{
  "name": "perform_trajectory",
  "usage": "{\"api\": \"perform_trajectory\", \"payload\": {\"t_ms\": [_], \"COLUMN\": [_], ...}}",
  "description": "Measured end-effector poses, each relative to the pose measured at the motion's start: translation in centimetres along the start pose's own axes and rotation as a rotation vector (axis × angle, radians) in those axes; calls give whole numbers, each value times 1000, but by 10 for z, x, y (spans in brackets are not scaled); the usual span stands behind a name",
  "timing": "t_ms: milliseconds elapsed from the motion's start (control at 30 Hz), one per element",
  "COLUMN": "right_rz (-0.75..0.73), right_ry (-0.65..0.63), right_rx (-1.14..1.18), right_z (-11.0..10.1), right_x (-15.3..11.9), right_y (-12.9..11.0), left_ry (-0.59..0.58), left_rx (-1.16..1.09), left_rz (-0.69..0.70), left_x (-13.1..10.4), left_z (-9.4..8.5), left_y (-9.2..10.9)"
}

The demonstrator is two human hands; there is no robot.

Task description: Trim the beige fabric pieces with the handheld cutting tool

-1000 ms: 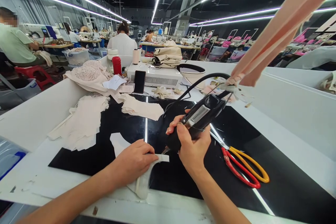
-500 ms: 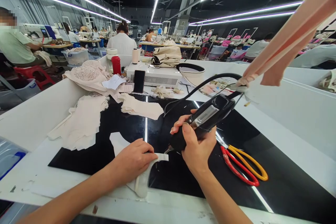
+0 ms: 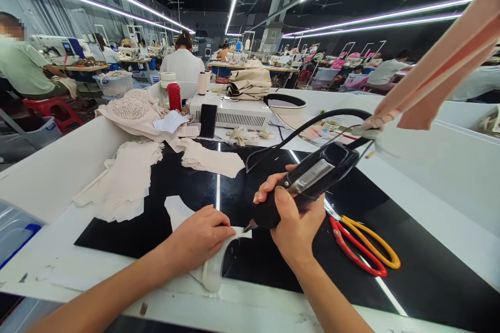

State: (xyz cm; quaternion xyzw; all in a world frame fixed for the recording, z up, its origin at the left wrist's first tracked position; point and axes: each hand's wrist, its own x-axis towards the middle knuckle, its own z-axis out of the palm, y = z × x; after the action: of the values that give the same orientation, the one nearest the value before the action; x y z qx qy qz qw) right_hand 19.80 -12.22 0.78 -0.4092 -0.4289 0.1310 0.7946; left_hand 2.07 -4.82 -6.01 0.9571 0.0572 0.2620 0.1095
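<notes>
While the left grip (image 3: 205, 234) presses the white piece (image 3: 214, 270) onto the black mat (image 3: 265, 265) (pinching: cannot tell), the right grip (image 3: 295, 223) is wrapped around the corded tool (image 3: 314, 177), tip (image 3: 249, 227) at the piece's edge. Risk: sideways slip could nick the left grip.

Black handheld tool (image 3: 317, 173) tilted, metal tip (image 3: 249, 227) at pale, curved, flat-lying piece (image 3: 213, 271).

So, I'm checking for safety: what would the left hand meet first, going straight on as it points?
The left hand would probably meet the metal tip of the black tool first, though depth is unclear.
</notes>
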Motion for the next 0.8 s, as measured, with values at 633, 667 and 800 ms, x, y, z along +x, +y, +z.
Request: {"api": "perform_trajectory", "payload": {"t_ms": [633,667,800], "right_rz": [-20,-20,-7], "right_ry": [7,3,0], "right_rx": [4,4,-13], "right_z": [-6,-7,-7], "right_x": [-2,-2,-3], "right_y": [0,0,2], "left_ry": [14,10,-19], "left_rx": [-26,-22,2], "left_rz": [-1,-4,-1], "left_x": [0,0,0], "left_z": [-1,-1,-2], "left_y": [0,0,-1]}}
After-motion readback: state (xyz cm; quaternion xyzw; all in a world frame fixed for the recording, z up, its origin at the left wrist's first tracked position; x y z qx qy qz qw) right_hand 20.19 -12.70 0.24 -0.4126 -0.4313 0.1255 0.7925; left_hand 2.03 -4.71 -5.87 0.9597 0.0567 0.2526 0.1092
